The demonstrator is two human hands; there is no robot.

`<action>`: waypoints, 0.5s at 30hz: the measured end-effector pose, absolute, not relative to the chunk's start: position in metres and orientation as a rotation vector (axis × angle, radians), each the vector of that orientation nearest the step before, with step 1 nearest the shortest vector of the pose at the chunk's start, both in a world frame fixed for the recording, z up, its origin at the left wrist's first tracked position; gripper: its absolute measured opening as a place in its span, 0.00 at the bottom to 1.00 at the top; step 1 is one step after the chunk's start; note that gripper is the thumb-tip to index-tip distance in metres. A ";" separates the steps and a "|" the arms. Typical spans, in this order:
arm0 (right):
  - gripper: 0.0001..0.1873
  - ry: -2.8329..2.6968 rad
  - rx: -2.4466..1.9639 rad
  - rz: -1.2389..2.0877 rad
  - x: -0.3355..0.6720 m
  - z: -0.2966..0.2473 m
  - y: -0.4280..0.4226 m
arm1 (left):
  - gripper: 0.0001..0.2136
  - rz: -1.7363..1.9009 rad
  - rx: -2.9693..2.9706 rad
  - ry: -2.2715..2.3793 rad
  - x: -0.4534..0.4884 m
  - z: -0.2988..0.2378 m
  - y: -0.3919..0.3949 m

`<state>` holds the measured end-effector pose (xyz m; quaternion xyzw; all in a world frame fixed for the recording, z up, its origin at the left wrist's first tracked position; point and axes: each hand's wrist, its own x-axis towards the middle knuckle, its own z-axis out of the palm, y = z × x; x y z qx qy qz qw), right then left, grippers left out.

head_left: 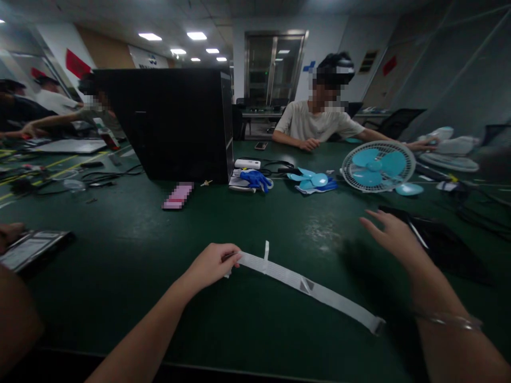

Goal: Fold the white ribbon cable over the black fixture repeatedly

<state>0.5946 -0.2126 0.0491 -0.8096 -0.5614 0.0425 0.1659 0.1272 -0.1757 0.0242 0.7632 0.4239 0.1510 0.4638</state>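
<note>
My left hand [212, 264] is closed in a pinch on one end of a long white strip [309, 287] that lies flat across the dark green table [131, 250], running down to the right. A small tab sticks up from the strip close to my fingers. My right hand [393, 233] hovers above the table to the right with fingers spread and nothing in it, just in front of a flat black object [443, 242]. A bracelet sits on my right wrist.
A large black box [175, 125] stands at the back middle, with a pink item [178, 196] and blue gloves [257, 180] near it. Blue fan blades [313, 180] and a white fan grille [378, 166] lie back right. A person sits opposite; another person's arm [16, 314] and a tablet [30, 249] are at left.
</note>
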 end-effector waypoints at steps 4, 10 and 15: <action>0.36 -1.143 -2.692 0.124 0.645 0.029 -0.214 | 0.14 0.365 1.920 1.034 0.127 0.026 -0.178; 0.37 -1.175 -2.838 0.218 0.650 0.008 -0.216 | 0.13 0.370 1.941 1.001 0.127 0.025 -0.179; 0.34 -1.498 -2.784 0.181 0.621 0.016 -0.210 | 0.13 0.377 1.942 0.987 0.127 0.026 -0.179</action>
